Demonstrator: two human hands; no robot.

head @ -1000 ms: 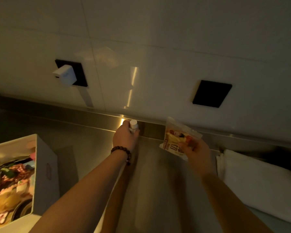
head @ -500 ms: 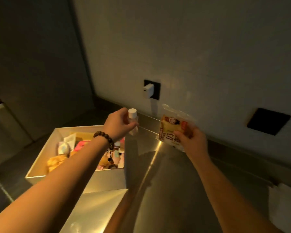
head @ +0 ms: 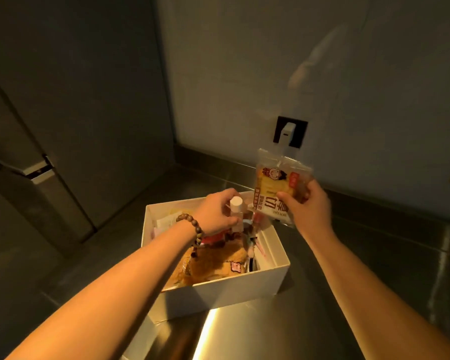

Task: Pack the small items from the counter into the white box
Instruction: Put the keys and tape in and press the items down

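The white box (head: 244, 287) stands on the steel counter, filled with several small items, among them a yellow-brown plush piece (head: 213, 263) and pink packets. My left hand (head: 216, 213), a bead bracelet on its wrist, holds a small clear bottle with a white cap (head: 236, 206) upright over the far part of the box. My right hand (head: 307, 209) grips a snack packet (head: 278, 185) with a yellow cake and printed label, held above the box's far right corner.
The steel counter (head: 374, 268) stretches to the right and toward me, with a bright reflection near the front. A black wall socket with a white plug (head: 289, 132) sits behind the packet. A dark cabinet panel (head: 76, 113) fills the left.
Both hands have carried the bottle and the snack packet leftward from the back of the counter to above the white box. The view has swung left, centring the box.
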